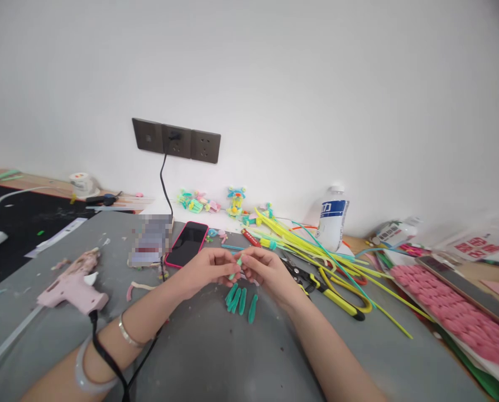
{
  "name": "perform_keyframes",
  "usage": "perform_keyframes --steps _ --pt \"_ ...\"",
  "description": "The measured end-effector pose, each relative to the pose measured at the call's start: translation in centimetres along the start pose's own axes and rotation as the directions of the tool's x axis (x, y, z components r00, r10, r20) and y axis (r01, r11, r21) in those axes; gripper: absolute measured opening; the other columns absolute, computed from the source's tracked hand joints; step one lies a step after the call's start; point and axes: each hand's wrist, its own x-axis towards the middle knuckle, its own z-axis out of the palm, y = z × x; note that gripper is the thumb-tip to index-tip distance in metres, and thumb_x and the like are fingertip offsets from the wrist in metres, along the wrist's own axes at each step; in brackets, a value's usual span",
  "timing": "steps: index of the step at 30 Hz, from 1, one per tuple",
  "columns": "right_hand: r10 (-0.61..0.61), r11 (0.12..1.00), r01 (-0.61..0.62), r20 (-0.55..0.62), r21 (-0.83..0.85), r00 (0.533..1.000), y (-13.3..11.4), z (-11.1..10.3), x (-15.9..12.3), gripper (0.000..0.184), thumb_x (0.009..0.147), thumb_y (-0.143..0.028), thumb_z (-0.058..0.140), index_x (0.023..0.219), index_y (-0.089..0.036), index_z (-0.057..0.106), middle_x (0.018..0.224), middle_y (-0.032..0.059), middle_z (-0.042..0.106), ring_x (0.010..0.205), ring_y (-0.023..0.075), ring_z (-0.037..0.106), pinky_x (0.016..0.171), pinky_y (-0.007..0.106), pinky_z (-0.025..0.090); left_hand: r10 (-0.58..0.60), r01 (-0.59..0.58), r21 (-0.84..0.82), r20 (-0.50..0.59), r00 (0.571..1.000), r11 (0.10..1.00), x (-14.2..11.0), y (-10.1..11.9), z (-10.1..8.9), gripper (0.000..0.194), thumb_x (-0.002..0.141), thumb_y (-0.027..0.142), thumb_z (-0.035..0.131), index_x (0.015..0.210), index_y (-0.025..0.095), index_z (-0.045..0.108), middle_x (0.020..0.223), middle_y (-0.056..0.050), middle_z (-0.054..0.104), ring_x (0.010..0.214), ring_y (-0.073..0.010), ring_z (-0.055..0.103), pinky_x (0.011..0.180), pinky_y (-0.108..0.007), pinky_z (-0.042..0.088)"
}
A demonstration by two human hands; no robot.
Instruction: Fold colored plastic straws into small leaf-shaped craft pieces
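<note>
Near the middle of the view my left hand (pixel 211 269) and my right hand (pixel 268 274) meet, fingertips closed in a pinch. Between them is a short light-green pipe cleaner piece (pixel 234 271), partly covered by the fingers. Several folded teal pipe cleaner pieces (pixel 241 301) lie on the grey mat just below my hands. To the right of my right hand are pliers with yellow and black handles (pixel 337 296). Long yellow-green pipe cleaners (pixel 291 237) spread out behind them.
A pink glue gun (pixel 76 290) lies at left, its black cord running under my left forearm. A pink-edged phone (pixel 188 243), a white bottle (pixel 333 220) and small pipe cleaner figures (pixel 235 201) stand or lie toward the wall. Pink braided material (pixel 454 312) is at right.
</note>
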Motion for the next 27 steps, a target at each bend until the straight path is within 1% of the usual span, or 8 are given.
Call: perform_keyframes --steps 2,4,10,13,16,23,27 --pt "0.023 0.997 -0.023 0.002 0.073 1.000 -0.3 -0.2 0.0 0.036 0.070 -0.047 0.080 0.085 -0.016 0.071 0.066 -0.0008 0.063 0.055 0.0086 0.052 0.051 0.021 0.037 -0.013 0.013 -0.017 0.007 1.000 1.000 -0.1 0.0 0.0 0.031 0.074 0.040 0.077 0.072 0.014 0.059 0.075 -0.002 0.065 0.067 -0.0114 0.060 0.068 -0.027 0.050" --pt "0.038 0.994 -0.040 0.017 0.098 0.999 -0.6 -0.5 -0.1 0.035 0.071 -0.047 0.079 0.085 -0.015 0.071 0.069 0.0002 0.064 0.056 0.0086 0.052 0.051 0.021 0.038 -0.011 0.011 -0.004 0.007 1.000 1.000 -0.1 0.1 0.0 0.033 0.074 0.041 0.077 0.072 0.015 0.057 0.074 -0.001 0.064 0.066 -0.0114 0.059 0.067 -0.027 0.050" --pt "0.141 0.989 -0.147 0.149 0.033 0.979 -1.0 -1.2 -0.4 0.029 0.072 -0.039 0.081 0.079 -0.014 0.066 0.065 -0.0013 0.061 0.056 0.0074 0.052 0.055 0.020 0.039 0.060 -0.064 0.112 0.040 0.997 0.992 0.0 0.4 0.1 0.030 0.076 0.040 0.074 0.071 0.015 0.059 0.069 0.001 0.061 0.064 -0.0109 0.054 0.063 -0.024 0.045" --pt "0.154 0.986 -0.162 0.154 0.037 0.976 -1.1 -1.3 -0.5 0.029 0.070 -0.036 0.083 0.081 -0.015 0.065 0.064 -0.0024 0.060 0.056 0.0076 0.051 0.055 0.020 0.038 0.073 -0.081 0.187 0.053 0.996 0.979 0.0 0.5 0.1 0.029 0.077 0.040 0.073 0.070 0.015 0.060 0.062 0.003 0.057 0.059 -0.0106 0.051 0.059 -0.023 0.040" --pt "0.166 0.983 -0.177 0.166 0.054 0.972 -1.1 -1.4 -0.5 0.030 0.068 -0.033 0.084 0.082 -0.015 0.065 0.063 -0.0030 0.060 0.054 0.0073 0.050 0.053 0.020 0.037 0.087 -0.102 0.235 0.073 0.994 0.967 -0.1 0.5 0.0 0.028 0.078 0.040 0.072 0.071 0.015 0.060 0.061 0.002 0.057 0.059 -0.0109 0.050 0.059 -0.023 0.037" --pt "0.222 0.967 -0.243 0.210 0.079 0.952 -1.5 -1.6 -0.7 0.028 0.068 -0.031 0.084 0.081 -0.015 0.065 0.063 -0.0031 0.059 0.053 0.0058 0.049 0.052 0.018 0.037 0.085 -0.108 0.229 0.106 0.991 0.968 0.1 0.1 -0.4 0.027 0.078 0.040 0.072 0.074 0.016 0.061 0.067 0.001 0.060 0.063 -0.0121 0.052 0.062 -0.024 0.038" --pt "0.197 0.976 -0.211 0.202 0.049 0.959 -1.4 -1.7 -0.6 0.027 0.069 -0.033 0.083 0.077 -0.015 0.065 0.062 -0.0028 0.059 0.053 0.0064 0.048 0.051 0.019 0.036 0.077 -0.099 0.242 0.099 0.992 0.965 0.0 0.3 -0.3 0.024 0.078 0.039 0.071 0.084 0.016 0.067 0.067 0.001 0.062 0.062 -0.0120 0.052 0.061 -0.024 0.038"
